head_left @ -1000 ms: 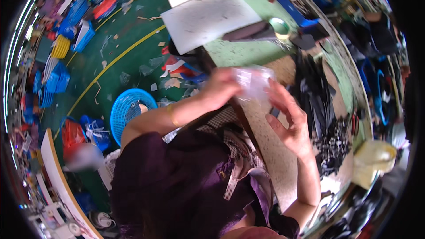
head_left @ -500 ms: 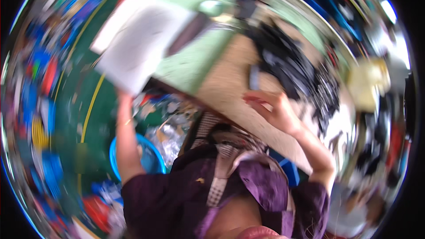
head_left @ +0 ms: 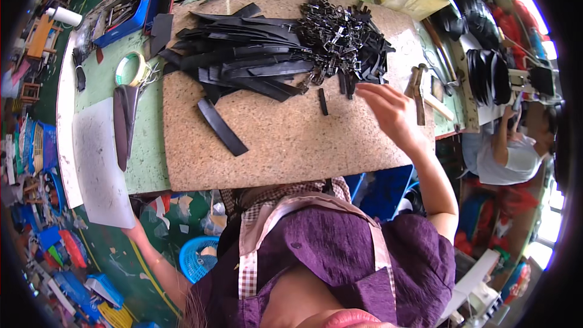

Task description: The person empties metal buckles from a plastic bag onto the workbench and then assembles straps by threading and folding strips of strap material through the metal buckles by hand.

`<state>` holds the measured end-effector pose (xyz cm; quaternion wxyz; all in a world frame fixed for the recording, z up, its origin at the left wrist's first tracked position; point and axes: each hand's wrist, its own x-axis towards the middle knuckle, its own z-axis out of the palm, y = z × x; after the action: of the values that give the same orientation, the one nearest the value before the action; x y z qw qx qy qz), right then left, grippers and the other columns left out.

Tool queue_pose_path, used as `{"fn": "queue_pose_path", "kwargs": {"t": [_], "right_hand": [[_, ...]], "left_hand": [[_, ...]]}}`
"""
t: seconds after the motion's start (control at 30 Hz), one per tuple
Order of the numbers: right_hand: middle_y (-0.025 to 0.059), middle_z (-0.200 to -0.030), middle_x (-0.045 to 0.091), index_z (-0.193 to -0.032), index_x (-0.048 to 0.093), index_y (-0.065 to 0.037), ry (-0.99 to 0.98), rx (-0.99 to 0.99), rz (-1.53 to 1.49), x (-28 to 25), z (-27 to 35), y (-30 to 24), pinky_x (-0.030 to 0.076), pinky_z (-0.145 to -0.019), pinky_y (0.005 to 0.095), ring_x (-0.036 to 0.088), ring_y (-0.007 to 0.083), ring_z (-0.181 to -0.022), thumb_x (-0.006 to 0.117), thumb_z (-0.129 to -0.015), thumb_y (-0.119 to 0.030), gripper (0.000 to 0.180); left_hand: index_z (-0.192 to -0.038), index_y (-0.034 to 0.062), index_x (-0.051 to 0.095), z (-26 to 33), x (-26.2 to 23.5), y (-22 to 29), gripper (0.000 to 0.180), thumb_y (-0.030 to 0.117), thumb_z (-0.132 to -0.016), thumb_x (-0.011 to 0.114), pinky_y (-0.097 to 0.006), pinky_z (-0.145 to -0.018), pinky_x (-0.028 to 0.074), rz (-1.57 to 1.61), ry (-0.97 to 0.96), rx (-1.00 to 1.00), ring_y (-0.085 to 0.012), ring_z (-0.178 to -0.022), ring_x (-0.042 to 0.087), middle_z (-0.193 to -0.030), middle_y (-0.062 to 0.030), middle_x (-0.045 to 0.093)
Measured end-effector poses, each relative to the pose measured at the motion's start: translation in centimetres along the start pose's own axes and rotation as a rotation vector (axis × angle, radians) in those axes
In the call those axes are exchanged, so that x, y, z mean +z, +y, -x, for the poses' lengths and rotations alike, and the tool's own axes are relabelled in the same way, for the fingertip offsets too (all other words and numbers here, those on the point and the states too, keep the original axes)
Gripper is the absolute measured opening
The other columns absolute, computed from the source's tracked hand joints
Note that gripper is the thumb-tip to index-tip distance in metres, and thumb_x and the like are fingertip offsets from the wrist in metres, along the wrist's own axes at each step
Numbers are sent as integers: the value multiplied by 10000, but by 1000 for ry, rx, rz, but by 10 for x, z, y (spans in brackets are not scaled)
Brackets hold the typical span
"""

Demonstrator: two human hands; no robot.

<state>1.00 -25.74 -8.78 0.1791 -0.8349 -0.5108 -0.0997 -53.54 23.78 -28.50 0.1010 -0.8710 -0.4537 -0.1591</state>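
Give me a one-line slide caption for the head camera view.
Right hand beside black strips and buckles; left hand mostly hidden beneath a pale sheet.

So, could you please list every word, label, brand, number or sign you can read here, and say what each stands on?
None: no text can be read in this view.
White sheet: dark specks, no readable letters.
Tape roll: any print is too small to read.
Blue box: no readable lettering.
Yellow basket, lower left: too small to tell.
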Motion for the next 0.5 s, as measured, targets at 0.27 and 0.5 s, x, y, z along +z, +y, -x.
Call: {"fn": "queue_pose_path", "kwargs": {"t": [0.27, 0.5], "right_hand": [[73, -1095, 590, -1018, 628, -40, -217, -644, 9, 12, -48, 6, 526, -613, 242, 571, 151, -868, 616, -641, -93, 380], [42, -724, 457, -637, 549, -16, -93, -759, -16, 41, -48, 11, 457, -484, 217, 496, 136, -693, 589, -605, -119, 115]], "left_hand": [[-1168, -10, 561, 0, -187, 215, 256, 114, -954, 494, -238, -612, 472, 571, 392, -362, -120, -674, 539, -962, -120, 655], [-891, -6, 628, -110, -218, 471, 177, -74, -736, 683, -304, -592, 451, 971, -136, 723, -196, -645, 555, -762, -93, 623]]}}
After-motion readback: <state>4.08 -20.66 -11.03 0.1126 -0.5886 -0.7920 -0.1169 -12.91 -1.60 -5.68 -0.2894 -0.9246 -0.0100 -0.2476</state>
